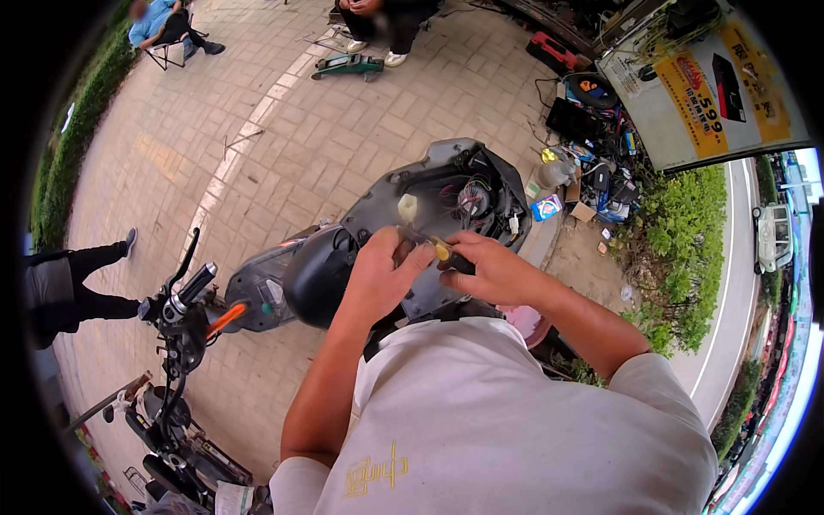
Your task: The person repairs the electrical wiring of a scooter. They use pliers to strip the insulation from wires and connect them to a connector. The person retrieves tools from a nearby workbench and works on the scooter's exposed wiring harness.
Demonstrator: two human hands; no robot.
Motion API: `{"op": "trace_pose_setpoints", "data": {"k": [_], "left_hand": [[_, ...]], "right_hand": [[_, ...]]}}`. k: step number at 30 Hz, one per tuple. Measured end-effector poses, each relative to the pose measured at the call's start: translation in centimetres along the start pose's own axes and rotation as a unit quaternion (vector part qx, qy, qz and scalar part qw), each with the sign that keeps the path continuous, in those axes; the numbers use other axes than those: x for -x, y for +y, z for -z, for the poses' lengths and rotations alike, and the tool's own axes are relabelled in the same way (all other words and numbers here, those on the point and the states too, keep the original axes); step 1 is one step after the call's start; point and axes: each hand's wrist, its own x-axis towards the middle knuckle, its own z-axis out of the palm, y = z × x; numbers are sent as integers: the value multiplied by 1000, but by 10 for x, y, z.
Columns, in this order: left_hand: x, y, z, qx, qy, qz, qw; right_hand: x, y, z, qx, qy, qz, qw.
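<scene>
My left hand (pixel 390 270) is closed at the middle of the view, its thumb and fingers round a small darkish piece whose detail is hidden. Just right of it my right hand (pixel 485 275) grips a yellow-and-black handled tool (pixel 443 251), which meets what the left fingers hold. Both hands are over the grey open rear body of a scooter (pixel 429 172). Beyond them are a pale plastic part (pixel 408 206), a round motor-like part with wires (pixel 472 200) and a white connector (pixel 513 224). The black seat (pixel 313 283) lies left of my hands.
Handlebars (pixel 184 296) stand at left, near a walking person's legs (pixel 90 279). Two seated people (pixel 159 30) (pixel 378 21) are at the back, with a green floor jack (pixel 348 67). Piled tools and boxes (pixel 601 172), a signboard (pixel 704 86) and shrubs (pixel 687 249) line the right.
</scene>
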Motion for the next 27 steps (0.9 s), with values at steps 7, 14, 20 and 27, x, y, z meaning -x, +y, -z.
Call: {"op": "trace_pose_setpoints", "data": {"k": [7,14,20,27], "left_hand": [[6,1,-4,43,28,-3,999],[5,-15,-19,103,86,-14,991],[4,-10,-18,108,88,-9,990],[1,-18,-18,102,96,2,990]], "right_hand": [[1,2,-3,96,51,59,992],[7,-1,-16,3,76,2,997],[8,-1,-17,-34,56,-13,998],[5,-2,-16,-120,14,-75,990]]}}
